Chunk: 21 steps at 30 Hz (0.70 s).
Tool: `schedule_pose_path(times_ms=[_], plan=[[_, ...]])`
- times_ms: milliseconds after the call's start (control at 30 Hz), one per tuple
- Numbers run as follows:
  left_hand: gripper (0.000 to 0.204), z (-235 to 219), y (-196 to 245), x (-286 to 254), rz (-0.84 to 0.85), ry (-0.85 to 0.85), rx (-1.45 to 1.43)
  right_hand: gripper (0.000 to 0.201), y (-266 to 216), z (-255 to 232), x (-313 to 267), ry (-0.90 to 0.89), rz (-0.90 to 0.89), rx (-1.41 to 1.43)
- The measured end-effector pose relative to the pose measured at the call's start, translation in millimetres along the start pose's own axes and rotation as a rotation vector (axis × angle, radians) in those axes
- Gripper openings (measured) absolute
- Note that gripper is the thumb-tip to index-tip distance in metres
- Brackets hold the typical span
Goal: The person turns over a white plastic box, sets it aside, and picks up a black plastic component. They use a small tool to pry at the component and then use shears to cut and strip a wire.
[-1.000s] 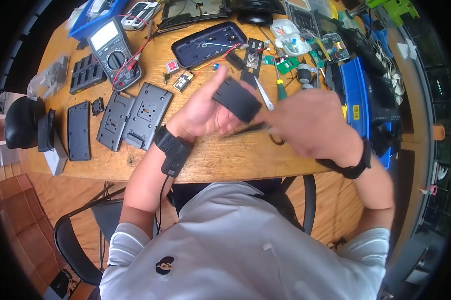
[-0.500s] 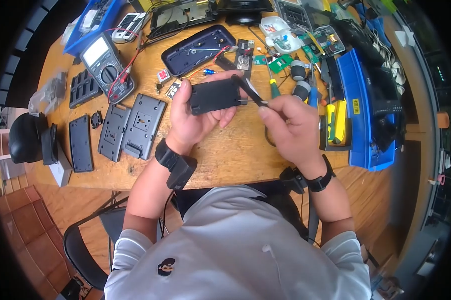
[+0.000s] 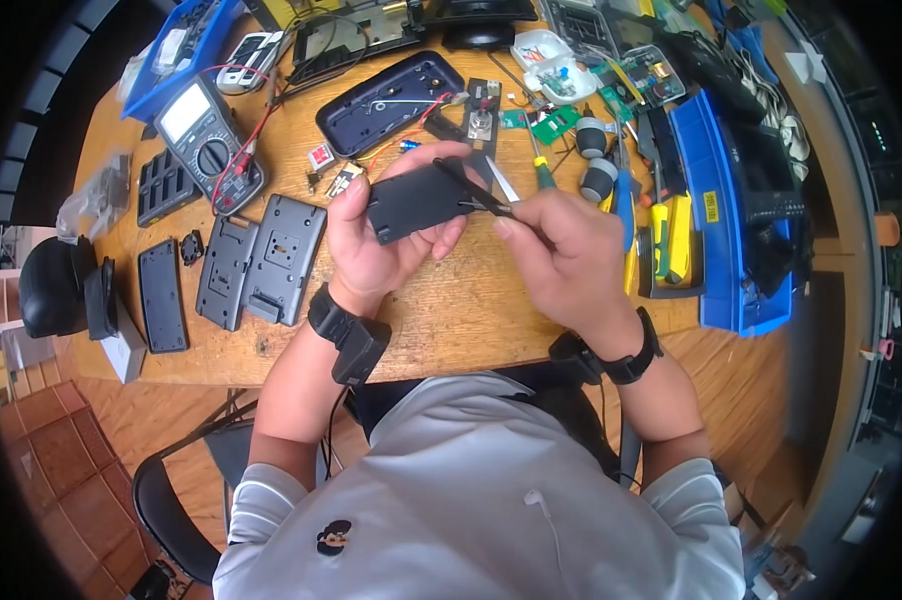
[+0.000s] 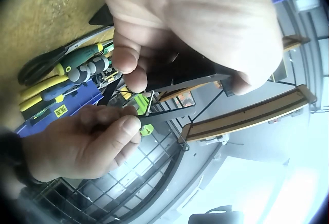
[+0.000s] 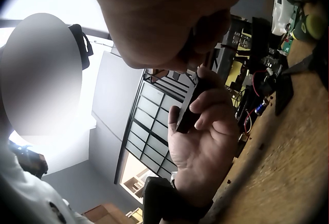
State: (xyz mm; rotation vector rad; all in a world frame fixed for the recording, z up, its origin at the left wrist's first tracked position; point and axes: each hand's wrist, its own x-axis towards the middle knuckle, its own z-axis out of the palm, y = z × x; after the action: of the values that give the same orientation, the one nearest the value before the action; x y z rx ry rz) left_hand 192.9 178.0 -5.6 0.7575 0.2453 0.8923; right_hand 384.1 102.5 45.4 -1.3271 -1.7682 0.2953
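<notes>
In the head view my left hand [image 3: 361, 255] holds a flat black rectangular case [image 3: 416, 203] above the wooden table, thumb along one end and fingers behind it. My right hand [image 3: 566, 260] pinches a slim black tool [image 3: 461, 188] between thumb and fingers. It crosses the case's right end, with a short metal shaft near that edge. From the left wrist view, the tool [image 4: 172, 114] looks like a flat black strip, and the thin metal shaft [image 4: 150, 103] points up toward the case [image 4: 180, 72]. In the right wrist view the case [image 5: 189, 103] stands nearly edge-on below the right hand.
Scissors [image 3: 503, 182] and a green-handled screwdriver [image 3: 543, 173] lie beyond the hands. Yellow-handled tools [image 3: 676, 240] stand by a blue bin [image 3: 716, 215] at right. To the left are black plates [image 3: 286, 260] and a multimeter [image 3: 211, 150]; a dark shell [image 3: 391, 100] lies behind.
My right hand was blurred at the right, then brought the black tool over to the case's right end. The case has been turned, and its right end now tilts up.
</notes>
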Motion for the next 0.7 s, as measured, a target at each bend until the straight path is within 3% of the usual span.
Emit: schedule_pose_path(times_ms=[367,500,700], plan=[[0.102,8.2,-3.5,-0.9,0.057,0.075,0.244,0.012,-3.0,1.9,0.3,0.009,-0.1,-0.167],[0.101,11.7,-5.5,-0.8,0.065,0.118,0.249,0.013,-3.5,3.8,0.1,-0.005,-0.068,-0.199],[0.093,4.8,-5.5,0.1,0.036,0.132,0.19,0.013,1.8,2.0,3.0,-0.052,-0.156,-0.251]])
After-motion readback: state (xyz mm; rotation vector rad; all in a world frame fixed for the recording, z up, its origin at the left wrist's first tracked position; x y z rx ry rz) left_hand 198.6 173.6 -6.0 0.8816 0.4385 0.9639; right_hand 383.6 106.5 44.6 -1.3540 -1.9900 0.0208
